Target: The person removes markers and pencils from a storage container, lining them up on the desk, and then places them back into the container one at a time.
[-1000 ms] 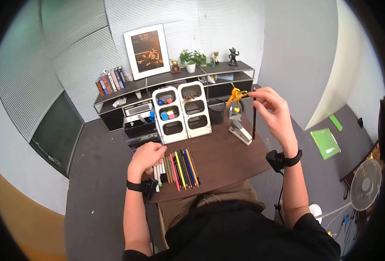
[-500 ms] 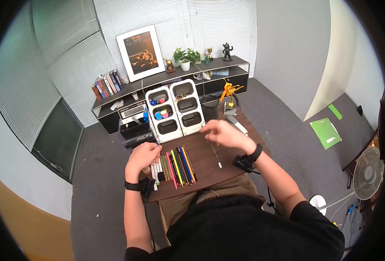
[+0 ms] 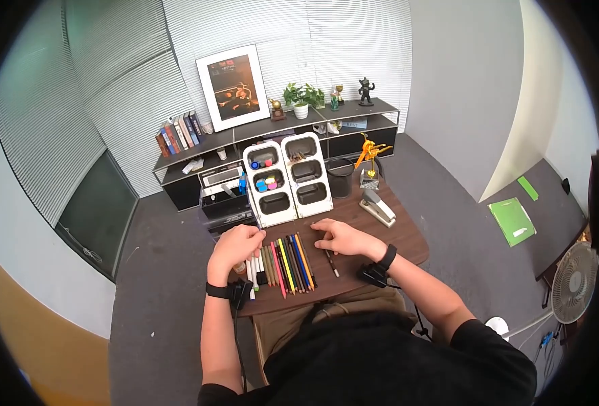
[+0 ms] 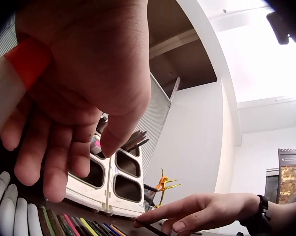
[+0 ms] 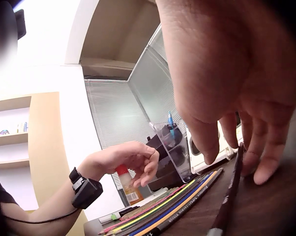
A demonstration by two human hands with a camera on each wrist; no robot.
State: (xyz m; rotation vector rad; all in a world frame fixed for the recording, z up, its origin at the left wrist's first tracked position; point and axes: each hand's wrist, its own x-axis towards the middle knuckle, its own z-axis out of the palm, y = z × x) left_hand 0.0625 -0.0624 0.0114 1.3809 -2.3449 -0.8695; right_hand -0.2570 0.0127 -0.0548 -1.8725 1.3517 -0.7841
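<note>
My left hand (image 3: pixel 237 245) hovers at the left end of the row, fingers loosely bent with nothing between them. White markers (image 4: pixel 21 216) lie below it, and a bottle with a red cap (image 5: pixel 130 187) stands beside it. To the right is a row of colored pencils (image 3: pixel 289 264), among them pink, yellow, blue and orange ones. My right hand (image 3: pixel 340 238) is low over the table, right of the row. Its fairly straight fingertips touch the far end of a dark pencil (image 5: pixel 230 196) with a pale near end, while the thumb stands apart from it.
Behind the row stands a white organizer (image 3: pixel 277 220) with six dark bins, some holding small colored items. A stapler (image 3: pixel 378 207), a golden figurine (image 3: pixel 372 157) and a black mesh cup (image 3: pixel 341 183) are at the right back. A dark desk box (image 3: pixel 226 208) stands left.
My right hand came down and left from beside the stapler, bringing the dark pencil from upright to lying near the row's right side. My left hand stayed over the markers.
</note>
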